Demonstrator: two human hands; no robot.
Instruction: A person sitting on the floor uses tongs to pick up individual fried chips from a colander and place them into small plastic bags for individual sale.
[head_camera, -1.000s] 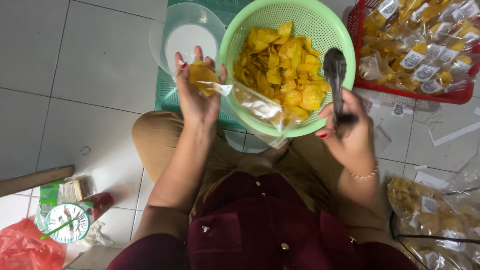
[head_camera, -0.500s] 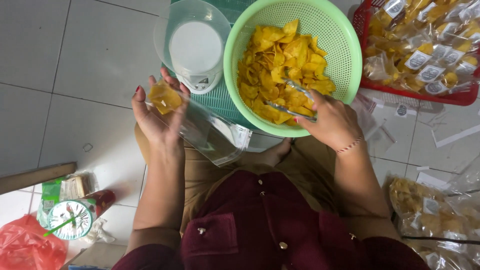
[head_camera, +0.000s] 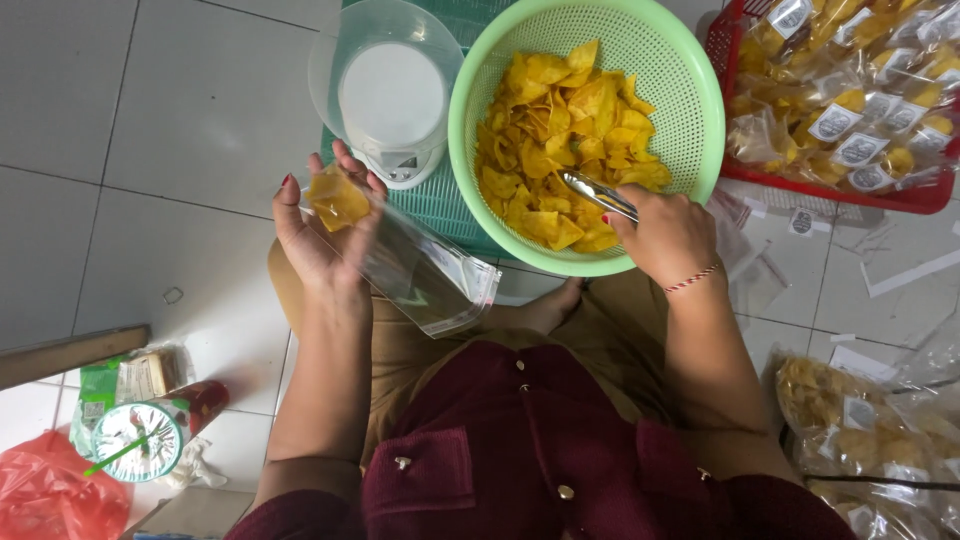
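Observation:
My left hand (head_camera: 318, 228) holds a clear plastic pouch (head_camera: 425, 268) with a few yellow chips at its closed end, tilted over my lap. My right hand (head_camera: 665, 235) grips a metal spoon (head_camera: 598, 194) and digs it into the yellow chips (head_camera: 560, 140) piled in a light green perforated basket (head_camera: 700, 120). The basket rests on a green mat in front of my knees. A small white kitchen scale (head_camera: 393, 100) with a clear bowl on it stands just left of the basket.
A red basket (head_camera: 900, 195) of filled, labelled chip pouches sits at the upper right. More filled pouches (head_camera: 850, 410) lie at the lower right. A lidded drink cup with a green straw (head_camera: 140, 435), a snack pack and a red plastic bag (head_camera: 45, 495) are at the lower left on the tiled floor.
My left hand moved left and down with the pouch, away from the basket rim. My right hand lowered the spoon from upright at the rim into the chips.

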